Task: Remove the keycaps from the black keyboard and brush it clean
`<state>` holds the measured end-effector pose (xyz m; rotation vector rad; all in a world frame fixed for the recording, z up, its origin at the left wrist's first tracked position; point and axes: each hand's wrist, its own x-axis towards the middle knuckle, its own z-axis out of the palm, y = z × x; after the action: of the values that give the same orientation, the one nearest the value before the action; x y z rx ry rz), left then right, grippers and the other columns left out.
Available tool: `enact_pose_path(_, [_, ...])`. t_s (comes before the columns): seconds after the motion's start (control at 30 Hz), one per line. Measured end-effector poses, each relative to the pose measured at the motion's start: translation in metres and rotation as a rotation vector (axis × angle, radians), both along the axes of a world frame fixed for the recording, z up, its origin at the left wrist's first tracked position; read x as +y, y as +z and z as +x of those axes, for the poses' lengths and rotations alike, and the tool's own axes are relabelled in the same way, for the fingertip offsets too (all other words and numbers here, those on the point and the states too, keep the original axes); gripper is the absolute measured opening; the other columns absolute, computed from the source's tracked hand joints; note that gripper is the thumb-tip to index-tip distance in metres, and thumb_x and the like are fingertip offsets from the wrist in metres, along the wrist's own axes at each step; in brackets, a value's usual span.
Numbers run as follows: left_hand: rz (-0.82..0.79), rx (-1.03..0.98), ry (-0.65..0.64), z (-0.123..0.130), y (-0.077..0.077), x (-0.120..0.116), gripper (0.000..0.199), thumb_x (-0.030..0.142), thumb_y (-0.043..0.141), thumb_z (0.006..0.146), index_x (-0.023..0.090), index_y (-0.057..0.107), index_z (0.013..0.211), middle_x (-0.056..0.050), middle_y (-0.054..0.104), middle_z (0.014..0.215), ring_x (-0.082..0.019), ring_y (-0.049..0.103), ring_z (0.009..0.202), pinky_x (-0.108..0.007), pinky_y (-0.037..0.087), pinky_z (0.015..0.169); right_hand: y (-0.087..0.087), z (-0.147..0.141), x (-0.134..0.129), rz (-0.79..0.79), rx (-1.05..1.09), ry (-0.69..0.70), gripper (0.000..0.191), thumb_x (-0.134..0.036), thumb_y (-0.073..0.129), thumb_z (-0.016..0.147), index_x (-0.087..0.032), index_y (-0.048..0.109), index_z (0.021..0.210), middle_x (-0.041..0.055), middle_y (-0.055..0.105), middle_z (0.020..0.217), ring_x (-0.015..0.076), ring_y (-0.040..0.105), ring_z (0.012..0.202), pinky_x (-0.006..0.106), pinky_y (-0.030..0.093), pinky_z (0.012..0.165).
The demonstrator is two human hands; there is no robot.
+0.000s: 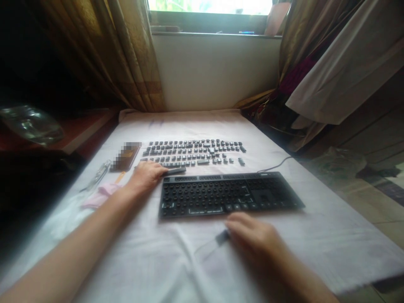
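Head view: your left hand [147, 171] is reaching to the end of a long keycap [176, 170] beside the loose keycaps [184, 158]; whether it is gripping, you cannot tell. Your right hand [252, 231] is pinching a small wired tool [222, 237] before the keyboard [202, 197]. Light fingertips are likely sparing neighbouring rows.

Table [334, 235] under a pale cloth [195, 126], creased at the near side. Black keyboard [233, 195] lies roughly mid-table, key switches showing, its cable [275, 164] running off toward the right edge. Beyond it, dark loose keycaps [186, 151] in uneven rows, a few wider. Left side: flat brown object [131, 158], partly pixelated; orange strip [120, 177]; pink cloth [100, 195]; silvery, wiry item [101, 173], blurred; whitish, see-through crumpled material [69, 214] at the left edge.
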<state>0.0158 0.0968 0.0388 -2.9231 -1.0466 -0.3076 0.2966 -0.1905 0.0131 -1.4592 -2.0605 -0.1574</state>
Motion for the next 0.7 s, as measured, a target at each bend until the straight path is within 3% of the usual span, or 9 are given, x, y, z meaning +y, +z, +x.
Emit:
enact_pose_path(0.33, [-0.035,0.018,-0.045,0.0023,0.0042,0.0032,0.027,0.038,0.057,0.093,0.038,0.078,0.109,-0.003,0.081,0.102,-0.025,0.068,0.092,-0.038,0.042,0.080,-0.0008,0.0004,0.0027,-0.152,-0.205,-0.046,0.019,-0.006,0.059,0.087,-0.023,0.068,0.086,0.0019,0.071,0.084,0.0151,0.064,0.066,0.022,0.044,0.057])
enact_pose_path(0.53, [-0.070,0.045,-0.087,0.0028,0.0059,0.0096,0.025,0.038,0.057,0.094,0.032,0.079,0.103,-0.005,0.080,0.095,-0.024,0.067,0.087,-0.038,0.043,0.083,0.0025,0.0068,0.0053,-0.111,-0.282,0.030,0.023,0.000,0.054,0.084,-0.021,0.057,0.078,-0.0003,0.063,0.074,0.0124,0.054,0.053,0.024,0.032,0.047])
enact_pose_path(0.6, [-0.069,0.054,-0.099,0.0025,0.0067,0.0096,0.025,0.037,0.057,0.094,0.031,0.079,0.104,-0.006,0.080,0.095,-0.024,0.067,0.086,-0.038,0.043,0.084,0.0015,0.0076,0.0034,-0.118,-0.248,0.008,0.025,0.001,0.049,0.085,-0.021,0.055,0.079,0.0002,0.063,0.075,0.0120,0.054,0.052,0.023,0.034,0.046])
enact_pose_path(0.7, [-0.059,0.073,-0.104,0.0026,0.0078,0.0078,0.026,0.032,0.055,0.095,0.030,0.078,0.104,-0.008,0.078,0.095,-0.024,0.066,0.084,-0.039,0.043,0.085,-0.0033,0.0083,-0.0008,-0.108,-0.057,-0.027,0.023,-0.002,0.044,0.090,-0.021,0.057,0.087,0.0034,0.068,0.083,0.0136,0.063,0.062,0.022,0.046,0.054])
